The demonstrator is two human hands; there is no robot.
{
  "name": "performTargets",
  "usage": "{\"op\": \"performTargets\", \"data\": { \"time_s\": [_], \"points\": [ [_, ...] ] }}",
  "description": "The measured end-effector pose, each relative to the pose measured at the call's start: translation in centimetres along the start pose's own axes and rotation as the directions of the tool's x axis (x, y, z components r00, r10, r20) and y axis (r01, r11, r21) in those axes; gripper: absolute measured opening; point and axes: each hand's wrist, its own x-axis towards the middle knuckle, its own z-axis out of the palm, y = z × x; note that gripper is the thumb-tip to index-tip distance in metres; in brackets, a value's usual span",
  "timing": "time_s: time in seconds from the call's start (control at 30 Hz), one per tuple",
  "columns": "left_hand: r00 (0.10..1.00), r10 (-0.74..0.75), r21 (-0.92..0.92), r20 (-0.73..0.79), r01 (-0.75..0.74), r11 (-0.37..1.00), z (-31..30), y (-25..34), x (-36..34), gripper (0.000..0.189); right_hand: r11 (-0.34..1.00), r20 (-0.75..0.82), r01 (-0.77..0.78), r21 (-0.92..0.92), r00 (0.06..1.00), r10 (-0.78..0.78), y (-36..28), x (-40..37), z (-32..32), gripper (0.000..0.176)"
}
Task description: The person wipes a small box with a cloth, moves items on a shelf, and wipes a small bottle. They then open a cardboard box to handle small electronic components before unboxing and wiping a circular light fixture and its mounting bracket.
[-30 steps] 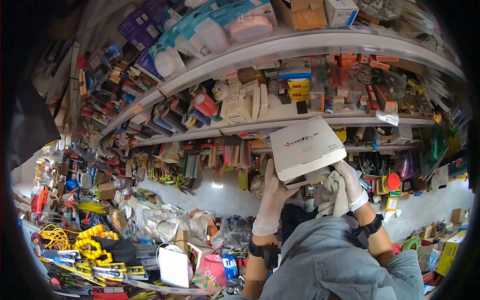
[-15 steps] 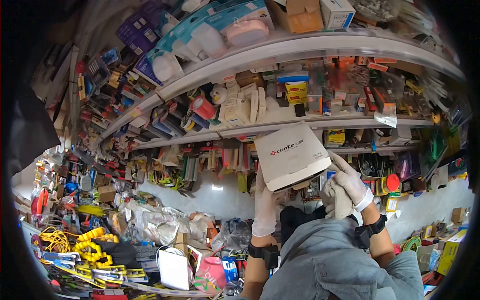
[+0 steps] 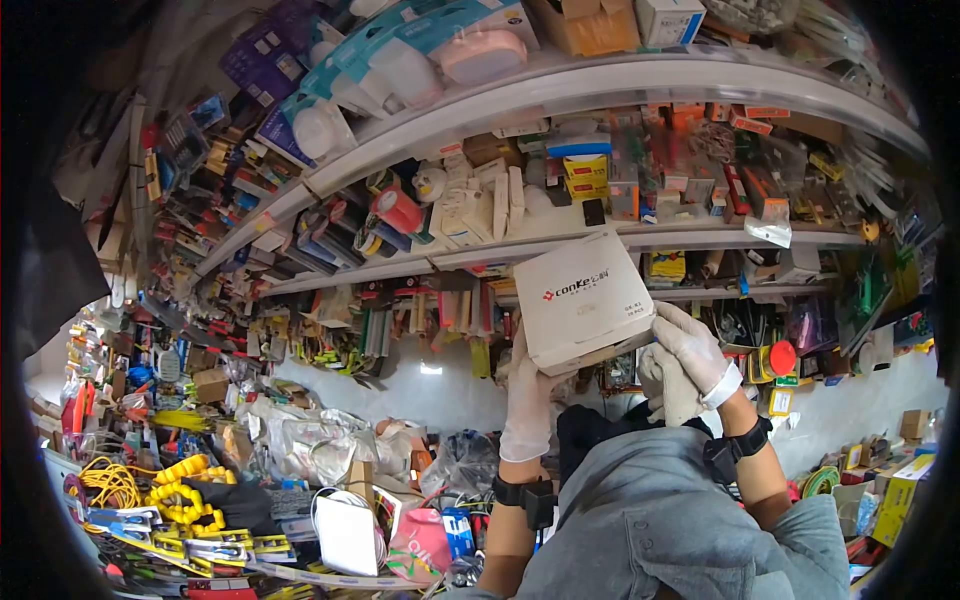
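Observation:
A white cardboard box (image 3: pixel 588 305) printed "conke" is held in front of my body, its printed face tilted up toward me. My left hand (image 3: pixel 527 395), in a thin whitish glove, grips the box's left side, with most of its fingers hidden behind it. My right hand (image 3: pixel 697 352), gloved too, has its fingers at the box's right lower corner. A crumpled off-white cloth (image 3: pixel 668 385) hangs bunched under that hand's fingers.
Packed shelves (image 3: pixel 680 85) curve across in front, holding boxes and packaged goods. A red tape roll (image 3: pixel 398 210) lies on the middle shelf. Lower left, coiled yellow cord (image 3: pixel 108 480), plastic bags (image 3: pixel 315 435) and a white panel (image 3: pixel 347 533) crowd the surface. A yellow box (image 3: pixel 903 500) stands right.
The dark gap along the box's lower edge has closed, and its front flap now sits flush. The box has shifted slightly, with both hands still at it.

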Motion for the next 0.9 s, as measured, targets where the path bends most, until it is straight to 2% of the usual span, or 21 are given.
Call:
{"op": "performTargets", "data": {
  "time_s": [0.07,0.1,0.13,0.17,0.2,0.23,0.27,0.4,0.5,0.57,0.63,0.7,0.77,0.83,0.9],
  "points": [
    [0.997,-0.081,-0.126,-0.005,0.080,0.989,0.2,0.5,-0.3,0.064,0.995,-0.050,0.078,-0.068,0.995,-0.082,0.7,0.2,0.1,0.052],
    [0.997,-0.082,-0.126,-0.005,0.080,0.989,-0.8,-1.0,0.3,0.064,0.995,-0.049,0.077,-0.068,0.996,-0.081,1.1,0.4,0.0,0.052],
    [0.996,0.082,0.114,0.037,-0.086,0.990,-2.8,-3.7,1.4,0.063,0.990,-0.084,0.102,-0.092,0.990,-0.110,1.6,0.6,-0.2,0.052],
    [0.966,0.228,0.336,0.117,-0.255,0.907,-3.8,-5.2,2.0,0.063,0.985,-0.118,0.127,-0.117,0.983,-0.141,1.9,0.7,-0.3,0.052],
    [0.967,0.228,0.336,0.117,-0.254,0.907,-2.2,-3.0,1.1,0.063,0.985,-0.118,0.126,-0.117,0.983,-0.140,1.8,0.6,-0.1,0.052],
    [0.997,0.074,0.122,0.035,-0.078,0.989,-0.4,-0.7,0.0,0.065,0.984,-0.137,0.137,-0.118,0.979,-0.152,1.6,0.6,0.1,0.052],
    [0.995,-0.096,-0.110,-0.008,0.095,0.989,1.0,1.1,-0.8,0.067,0.982,-0.158,0.147,-0.118,0.974,-0.165,1.4,0.5,0.2,0.052],
    [0.998,-0.065,-0.044,-0.026,0.064,0.997,1.2,1.5,-1.0,0.068,0.947,-0.107,0.186,-0.261,0.970,-0.220,1.5,0.3,-0.2,0.053],
    [0.997,-0.033,-0.024,-0.074,0.031,0.999,0.6,1.2,-1.0,0.069,0.963,-0.047,0.187,-0.196,0.979,-0.200,2.1,0.5,-0.6,0.058],
    [0.997,-0.034,-0.051,-0.071,0.030,0.998,0.4,1.4,-1.1,0.068,0.991,0.093,0.130,0.022,0.987,-0.132,2.2,0.6,-0.9,0.065],
    [0.996,-0.019,-0.041,-0.088,0.016,0.999,0.9,1.9,-1.4,0.067,0.992,0.139,0.128,-0.011,0.982,-0.125,1.3,0.5,-1.1,0.069],
    [0.995,-0.005,-0.027,-0.103,0.003,1.000,1.1,2.3,-1.7,0.066,0.976,0.197,0.192,-0.105,0.966,-0.169,0.5,0.9,-1.0,0.074],
    [0.994,-0.003,-0.002,-0.110,0.003,1.000,1.0,2.5,-1.8,0.064,0.973,0.223,0.220,-0.072,0.954,-0.200,1.0,1.1,-1.3,0.080],
    [0.992,0.016,-0.033,-0.128,-0.020,0.999,1.4,3.1,-2.1,0.063,0.970,0.172,0.230,-0.080,0.962,-0.214,0.6,1.2,-1.0,0.083],
    [0.988,0.037,-0.065,-0.151,-0.048,0.997,1.3,3.1,-2.1,0.063,0.976,0.211,0.216,-0.030,0.956,-0.205,1.4,1.5,-1.1,0.080]
  ]
}}
